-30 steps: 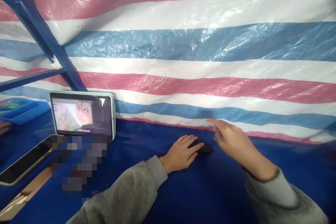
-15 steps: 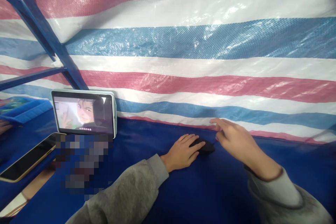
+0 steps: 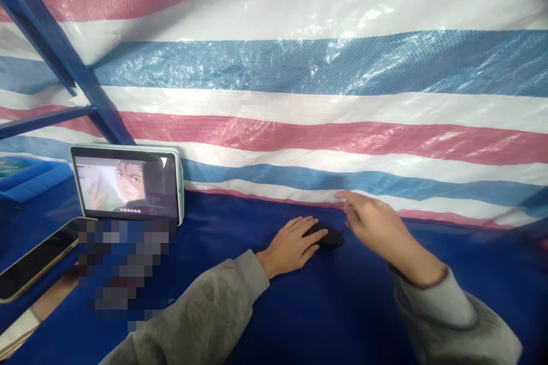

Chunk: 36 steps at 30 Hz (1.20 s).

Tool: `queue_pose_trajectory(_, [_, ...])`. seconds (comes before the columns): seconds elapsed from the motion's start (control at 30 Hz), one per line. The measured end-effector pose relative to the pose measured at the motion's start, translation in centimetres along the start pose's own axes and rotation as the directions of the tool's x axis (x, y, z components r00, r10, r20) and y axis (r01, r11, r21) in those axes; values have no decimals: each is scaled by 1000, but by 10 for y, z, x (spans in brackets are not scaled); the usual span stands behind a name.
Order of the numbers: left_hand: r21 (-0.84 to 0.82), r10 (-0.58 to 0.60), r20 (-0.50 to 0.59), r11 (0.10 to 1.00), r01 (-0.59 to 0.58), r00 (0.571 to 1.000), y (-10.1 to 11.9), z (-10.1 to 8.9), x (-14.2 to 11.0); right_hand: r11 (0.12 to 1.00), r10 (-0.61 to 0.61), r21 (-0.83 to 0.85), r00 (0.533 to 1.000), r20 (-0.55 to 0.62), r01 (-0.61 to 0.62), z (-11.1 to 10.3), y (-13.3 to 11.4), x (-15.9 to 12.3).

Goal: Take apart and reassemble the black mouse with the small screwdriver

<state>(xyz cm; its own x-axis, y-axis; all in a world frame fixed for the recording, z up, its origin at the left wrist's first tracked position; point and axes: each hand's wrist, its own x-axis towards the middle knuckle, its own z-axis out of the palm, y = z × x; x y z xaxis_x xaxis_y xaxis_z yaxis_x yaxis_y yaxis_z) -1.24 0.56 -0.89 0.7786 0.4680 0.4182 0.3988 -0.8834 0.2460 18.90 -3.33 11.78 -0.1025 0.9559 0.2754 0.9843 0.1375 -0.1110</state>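
A black computer mouse [image 3: 327,236] lies on the dark blue tabletop [image 3: 342,308]. My left hand [image 3: 293,244] rests over its left side, fingers draped across the top and thumb lower down. Just right of the mouse hovers my right hand [image 3: 374,225], its index finger stretched out to the left and its other fingers curled in towards the thumb. A tiny reddish bit shows below those curled fingers, near the mouse's end. Whatever they pinch there, if anything, is too small to make out.
A tablet [image 3: 126,182] playing an animated video stands at the left. Before it lie a phone [image 3: 40,256] and a pixelated patch. Another person's forearm [image 3: 55,296] shows at lower left, near a blue tray [image 3: 38,179]. Behind are a striped tarp [image 3: 299,108] and blue frame bars [image 3: 64,57].
The view has turned slightly right, so everything sits a little further left. My left hand stays on the mouse, and the right hand keeps nearly the same pose beside it.
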Motion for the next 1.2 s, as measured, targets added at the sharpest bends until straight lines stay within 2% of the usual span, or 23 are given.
queue_pose_trajectory(0.3, [3, 4, -15, 1000, -4, 1000, 0, 1, 0, 998, 16, 62, 1000, -4, -16, 2, 3, 1])
queue_pose_trajectory(0.47, [2, 18, -26, 1000, -18, 999, 0, 0, 0, 999, -26, 29, 999, -38, 27, 2, 2, 1])
queue_pose_trajectory(0.63, [5, 10, -28, 1000, -10, 1000, 1, 0, 0, 999, -4, 37, 1000, -16, 4, 3, 3, 1])
queue_pose_trajectory(0.87, [15, 12, -26, 1000, -12, 1000, 1, -1, 0, 995, -29, -98, 1000, 7, 30, 2, 1, 0])
queue_pose_trajectory(1.2, [8, 17, -15, 1000, -17, 1000, 1, -1, 1, 997, 6, -73, 999, 33, -4, 1, 0, 1])
